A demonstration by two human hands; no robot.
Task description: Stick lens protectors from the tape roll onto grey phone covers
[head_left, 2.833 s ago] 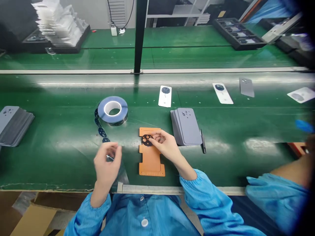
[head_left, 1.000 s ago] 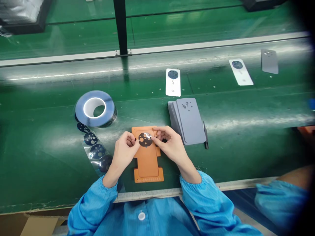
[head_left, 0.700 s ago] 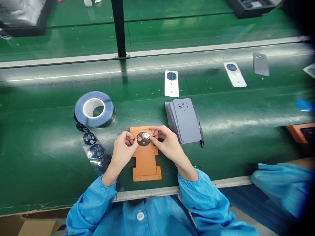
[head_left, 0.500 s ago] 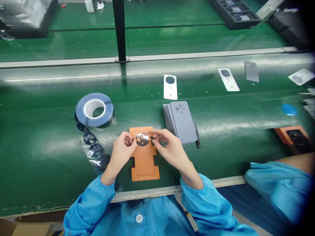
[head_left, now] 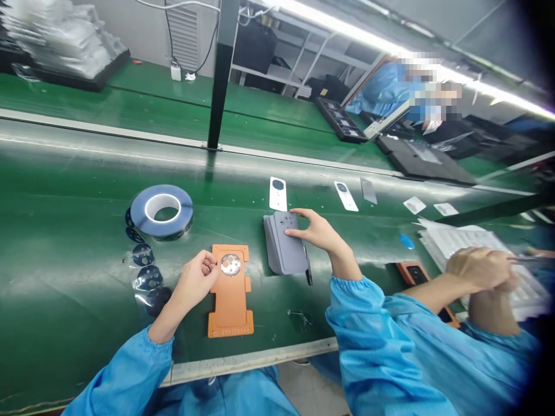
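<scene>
My left hand [head_left: 200, 274] rests beside the upper left edge of an orange fixture [head_left: 230, 303], fingers curled against the thumb; anything between them is hidden. A round, shiny disc with holes [head_left: 230, 264] lies in the fixture's upper part. My right hand [head_left: 319, 232] reaches over a stack of grey phone back panels [head_left: 289, 254], thumb and forefinger spread at the top panel's camera holes and upper edge. Left of the fixture stands a roll of blue film [head_left: 182, 212]; its loose strip carries dark round camera-shaped pieces [head_left: 149, 278].
A black pen [head_left: 309, 270] lies beside the stack, a clear scrap [head_left: 300, 316] nearer me. White panels [head_left: 278, 194] lie farther back. At right, a co-worker's hands [head_left: 481, 268] are over white sheets, near another orange fixture [head_left: 407, 273]. A dark post [head_left: 219, 75] rises behind.
My right hand has left the orange fixture and moved right to the grey stack. My left hand stays by the fixture. The view has tilted up and turned right; a clear scrap now shows.
</scene>
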